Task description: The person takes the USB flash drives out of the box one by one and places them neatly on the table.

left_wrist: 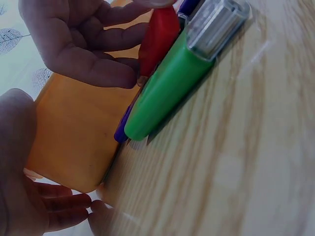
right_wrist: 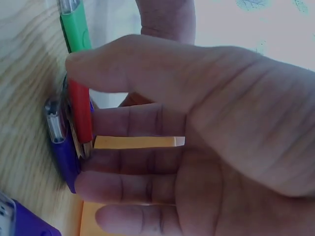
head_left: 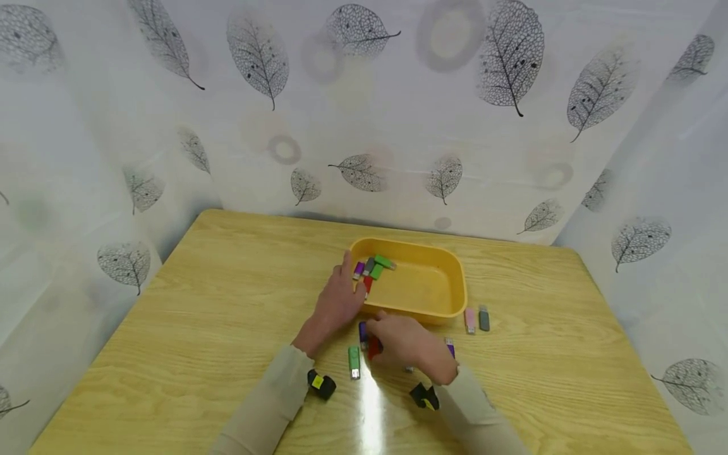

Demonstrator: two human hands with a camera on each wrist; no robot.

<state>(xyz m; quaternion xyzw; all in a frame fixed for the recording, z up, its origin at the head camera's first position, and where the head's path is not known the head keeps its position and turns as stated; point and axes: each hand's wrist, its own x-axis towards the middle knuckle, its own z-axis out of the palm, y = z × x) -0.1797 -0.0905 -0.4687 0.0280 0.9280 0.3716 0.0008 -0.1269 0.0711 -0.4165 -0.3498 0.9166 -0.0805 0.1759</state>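
My right hand [head_left: 406, 338] pinches a red USB stick [right_wrist: 81, 110] between thumb and fingers, low over the table in front of a yellow plastic tray [head_left: 421, 284]. Beside that stick lie a purple USB stick [head_left: 363, 332] and a green USB stick [head_left: 354, 360] with a clear cap. At the tray's left end, my left hand [head_left: 335, 302] grips the wall, its thumb over the rim and its fingers outside. Inside the tray, near that thumb, are a purple stick [head_left: 358, 270], a grey stick [head_left: 369, 265], a red stick [head_left: 368, 284] and green sticks [head_left: 383, 261].
Right of the tray lie a pink USB stick [head_left: 469, 320] and a dark grey USB stick [head_left: 484, 318]. Another purple stick [head_left: 450, 346] is partly hidden by the right wrist. A leaf-patterned curtain [head_left: 364, 114] stands behind the wooden table [head_left: 227, 284].
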